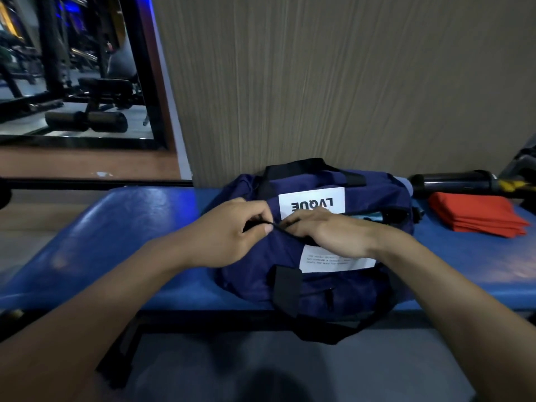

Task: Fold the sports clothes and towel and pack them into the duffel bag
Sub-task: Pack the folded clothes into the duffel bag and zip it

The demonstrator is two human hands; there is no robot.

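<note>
A: We note the navy duffel bag [258, 274] sitting on the blue padded bench [121, 227], backed against a grey wood-grain wall panel [348, 82]. Its white label [311, 203] reads upside down to us.

B: Agreed. We see the left hand [232, 230] on top of the bag, thumb and forefinger pinching a thin black pull or cord [282, 230] at the zipper line. Grip narrow.

A: And the right hand [327, 230]?

B: It lies across the bag's top beside the left, fingers curled down onto the fabric near the same cord. Whether it actually grips anything, we cannot tell; the fingertips are hidden.

A: To the right of the bag, we log a folded red cloth [475, 216] lying flat on the bench, apart from the bag.

B: Behind it, a black cylinder [452, 184]. At upper left, a mirror [72, 68] shows gym equipment.
</note>
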